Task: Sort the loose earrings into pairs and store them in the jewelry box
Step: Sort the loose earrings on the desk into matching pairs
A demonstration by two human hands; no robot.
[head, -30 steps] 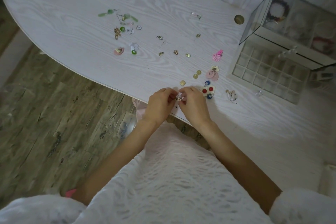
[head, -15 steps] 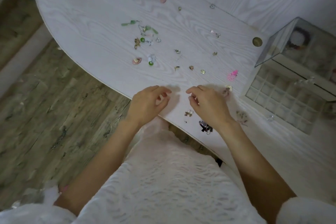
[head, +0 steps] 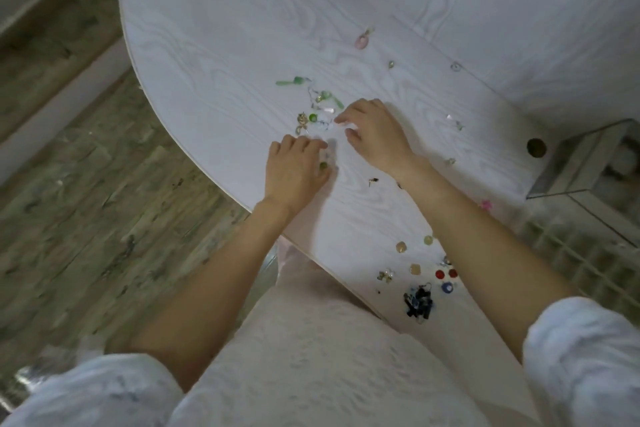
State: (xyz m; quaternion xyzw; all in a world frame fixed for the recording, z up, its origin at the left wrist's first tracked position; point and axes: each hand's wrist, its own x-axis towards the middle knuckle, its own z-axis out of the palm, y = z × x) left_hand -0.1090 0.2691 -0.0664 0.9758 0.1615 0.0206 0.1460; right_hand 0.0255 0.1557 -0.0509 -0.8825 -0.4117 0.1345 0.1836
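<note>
Loose earrings lie scattered on the white wood-grain table point(head: 214, 45). A cluster with green drop earrings point(head: 325, 97), a gold earring point(head: 301, 122) and a clear earring point(head: 325, 123) sits mid-table. My right hand point(head: 375, 135) hovers palm down beside the cluster, fingers apart, its index fingertip at the clear earring. My left hand point(head: 294, 172) rests palm down just below, fingers curled, with a small green earring point(head: 323, 166) pinched between thumb and index finger. The jewelry box point(head: 581, 163) stands at the right edge, its glass lid up and its grid tray point(head: 571, 253) blurred.
Near the table's front edge lie red and blue earrings point(head: 445, 276), gold discs point(head: 401, 247) and a black earring point(head: 419, 300). A pink earring point(head: 362, 42) lies farther back. A round cable hole point(head: 536, 148) is beside the box. Wooden floor shows to the left.
Both hands left the table's front edge and reached forward to the earring cluster mid-table. The earring they held a second ago now lies near the edge. The view tilted left.
</note>
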